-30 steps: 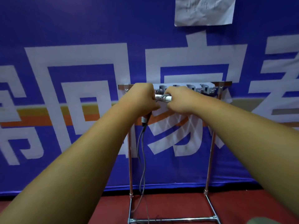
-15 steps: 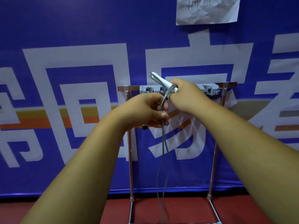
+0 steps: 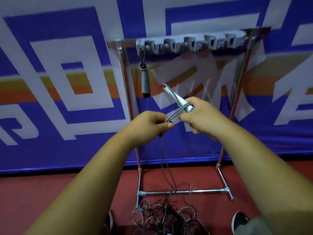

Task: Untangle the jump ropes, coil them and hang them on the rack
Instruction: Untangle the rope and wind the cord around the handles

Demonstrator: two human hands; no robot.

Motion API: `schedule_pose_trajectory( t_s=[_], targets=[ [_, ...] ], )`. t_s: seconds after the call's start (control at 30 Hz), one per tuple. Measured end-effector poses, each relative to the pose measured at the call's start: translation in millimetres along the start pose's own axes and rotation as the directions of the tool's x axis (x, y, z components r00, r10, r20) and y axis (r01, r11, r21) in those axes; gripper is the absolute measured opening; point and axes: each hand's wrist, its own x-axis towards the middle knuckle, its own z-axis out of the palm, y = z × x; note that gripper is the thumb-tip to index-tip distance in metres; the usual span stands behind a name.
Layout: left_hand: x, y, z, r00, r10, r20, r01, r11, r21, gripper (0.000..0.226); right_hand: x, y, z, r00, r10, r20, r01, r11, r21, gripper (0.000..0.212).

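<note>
My right hand (image 3: 201, 116) grips the white handles (image 3: 176, 99) of a jump rope, which point up and left. The grey cord (image 3: 176, 112) loops around the handles and runs into my left hand (image 3: 150, 126), which pinches it. Below my left hand the cord hangs down (image 3: 163, 158) to a tangled pile of dark ropes (image 3: 162, 217) on the floor. The metal rack (image 3: 237, 85) stands ahead, with a grey row of hooks (image 3: 191, 43) along its top bar. One grey-handled rope (image 3: 145, 78) hangs from the leftmost hook.
A blue banner (image 3: 50, 82) with large white characters covers the wall behind the rack. The floor (image 3: 42, 200) is red. The rack's base bar (image 3: 183, 192) crosses just beyond the rope pile. My shoes (image 3: 239, 219) show at the bottom on either side of the pile.
Both hands have come down and away from the rack's top bar with the white-handled rope. The view has tilted down, so the rope pile and the hanging grey handle now show.
</note>
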Motion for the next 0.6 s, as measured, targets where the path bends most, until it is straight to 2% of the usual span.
schedule_pose_trajectory(
  t_s=[0.07, 0.17, 0.27, 0.3, 0.4, 0.53, 0.6],
  targets=[
    [0.7, -22.4, 20.6, 1.0, -0.007, 0.022, 0.009, 0.996, -0.084, 0.02, -2.2, 26.1, 13.2, 0.997, 0.041, 0.069, -0.048, 0.994, 0.101, 0.032],
    [1.7, -52.7, 51.1, 0.995, -0.019, 0.096, 0.034, 0.986, -0.164, 0.018, -7.1, 57.8, 34.2, 0.978, 0.077, 0.193, -0.142, 0.927, 0.348, 0.019],
    [2.1, -79.7, 79.6, 0.985, -0.02, 0.173, 0.058, 0.974, -0.219, 0.012, -7.4, 86.6, 54.3, 0.97, 0.174, 0.171, -0.238, 0.833, 0.499, 0.042],
    [3.0, -88.5, 87.2, 0.982, -0.021, 0.189, 0.065, 0.971, -0.232, 0.01, -6.3, 94.7, 61.1, 0.965, 0.212, 0.153, -0.261, 0.809, 0.526, 0.044],
    [3.2, -112.3, 106.3, 0.974, -0.041, 0.224, 0.098, 0.963, -0.252, 0.01, -0.6, 114.5, 79.3, 0.943, 0.286, 0.168, -0.331, 0.769, 0.546, 0.029],
    [-0.6, -142.9, 129.4, 0.973, -0.08, 0.218, 0.153, 0.928, -0.339, 0.01, 11.5, 123.0, 98.9, 0.936, 0.283, 0.211, -0.349, 0.827, 0.441, 0.026],
    [3.8, -153.9, 138.0, 0.969, -0.103, 0.226, 0.173, 0.933, -0.316, 0.011, 17.5, 123.4, 108.6, 0.935, 0.268, 0.234, -0.343, 0.854, 0.391, 0.027]
  ],
)
